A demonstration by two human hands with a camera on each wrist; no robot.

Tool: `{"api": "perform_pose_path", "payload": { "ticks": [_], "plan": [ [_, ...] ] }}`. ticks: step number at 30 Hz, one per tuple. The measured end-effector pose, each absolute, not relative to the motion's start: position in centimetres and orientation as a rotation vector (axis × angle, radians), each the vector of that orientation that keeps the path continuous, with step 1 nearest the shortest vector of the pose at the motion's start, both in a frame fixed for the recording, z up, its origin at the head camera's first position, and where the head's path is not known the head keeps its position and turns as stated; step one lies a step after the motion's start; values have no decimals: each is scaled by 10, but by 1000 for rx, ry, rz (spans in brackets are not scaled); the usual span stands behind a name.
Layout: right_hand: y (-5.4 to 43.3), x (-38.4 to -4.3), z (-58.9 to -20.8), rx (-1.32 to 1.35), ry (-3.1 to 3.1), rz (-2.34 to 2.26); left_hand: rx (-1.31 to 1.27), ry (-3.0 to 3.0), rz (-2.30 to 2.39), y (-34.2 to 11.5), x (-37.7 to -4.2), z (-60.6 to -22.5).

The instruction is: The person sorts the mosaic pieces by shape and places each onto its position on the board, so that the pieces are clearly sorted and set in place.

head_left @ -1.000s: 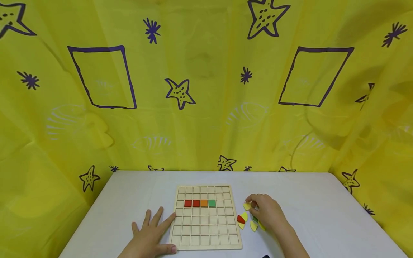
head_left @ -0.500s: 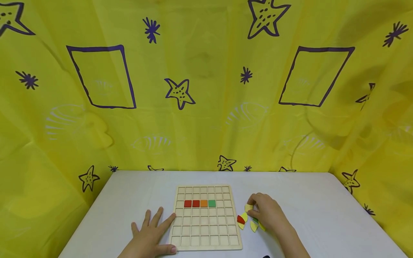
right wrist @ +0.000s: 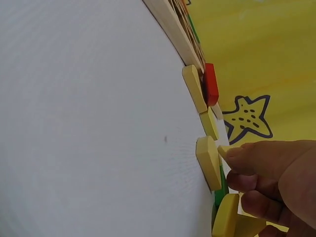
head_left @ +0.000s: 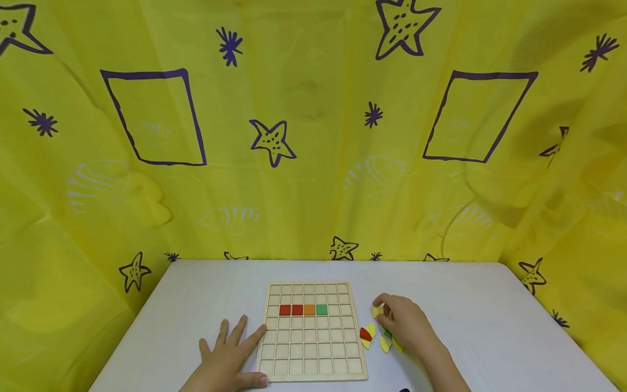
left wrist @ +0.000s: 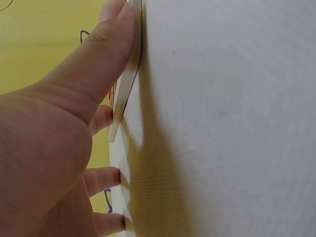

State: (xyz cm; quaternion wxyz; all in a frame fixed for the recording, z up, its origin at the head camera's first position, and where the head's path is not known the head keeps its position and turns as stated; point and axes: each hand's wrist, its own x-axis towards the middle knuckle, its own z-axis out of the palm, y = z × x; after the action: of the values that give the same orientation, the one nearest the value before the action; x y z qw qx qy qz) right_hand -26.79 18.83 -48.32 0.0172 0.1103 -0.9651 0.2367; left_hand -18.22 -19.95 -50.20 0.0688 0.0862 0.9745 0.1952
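A wooden grid board (head_left: 296,353) lies on the white table, with two red square tiles (head_left: 285,310), an orange tile (head_left: 309,310) and a green tile (head_left: 321,310) in one row. My left hand (head_left: 225,356) is spread at the board's left side, the thumb on its near corner and the index fingertip at its edge. To the right of the board, my right hand (head_left: 404,322) pinches a small yellow wooden piece (head_left: 376,312). Beneath and beside that hand lie several loose pieces: a red one (head_left: 365,334), yellow ones (head_left: 385,344) and a green one (head_left: 388,334).
The white table (head_left: 480,316) reaches back to a yellow curtain (head_left: 313,190) printed with stars and fish, which also hangs on both sides. A small dark object (head_left: 404,390) shows at the bottom edge of the head view.
The yellow piece has been turned in my right fingers, which shifted slightly near the same spot. My left hand and the tiles on the board have stayed put.
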Motion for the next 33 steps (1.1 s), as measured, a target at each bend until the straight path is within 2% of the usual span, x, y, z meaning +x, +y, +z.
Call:
{"api": "perform_pose_path", "payload": {
  "ticks": [23, 33],
  "plan": [
    [187, -268, -486, 337, -2955, 553, 262, 2940, 556, -198, -179, -498],
    [187, -268, -485, 337, -2933, 633, 256, 2946, 541, -198, -178, -497]
  ]
}}
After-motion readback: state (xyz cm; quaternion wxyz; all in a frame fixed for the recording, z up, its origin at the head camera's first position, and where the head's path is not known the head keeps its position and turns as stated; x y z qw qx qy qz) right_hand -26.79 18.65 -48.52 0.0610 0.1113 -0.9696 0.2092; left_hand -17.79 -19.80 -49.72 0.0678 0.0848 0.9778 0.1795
